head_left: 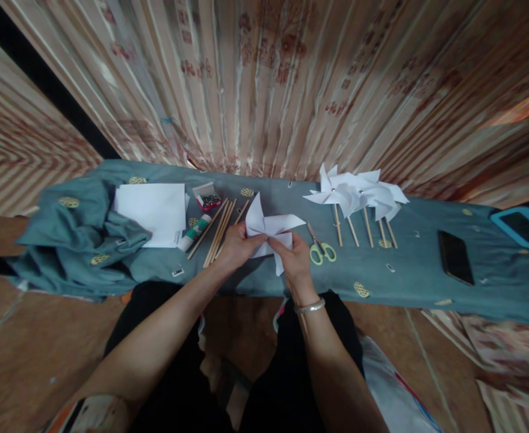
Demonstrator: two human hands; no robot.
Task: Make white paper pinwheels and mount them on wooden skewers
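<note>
A white paper pinwheel [273,225] without a stick is held between both hands above the cloth. My left hand [238,245] grips its left side, the thumb pressing near the centre. From the right, my right hand [295,260] pinches it too, its thumb meeting the left one at the middle. The fingers behind the paper are hidden. Just right of my right hand lie scissors [322,250] with light green handles. Several thin wooden sticks [221,231] lie left of my left hand, beside a green and white glue tube [194,232].
A small open box of dark pins [207,197] stands behind the sticks. White paper sheets [153,210] are stacked at left, near bunched cloth [83,234]. Finished pinwheels on sticks [358,191] lie at right. Farther right are a black phone [455,257] and a blue-framed device [523,227].
</note>
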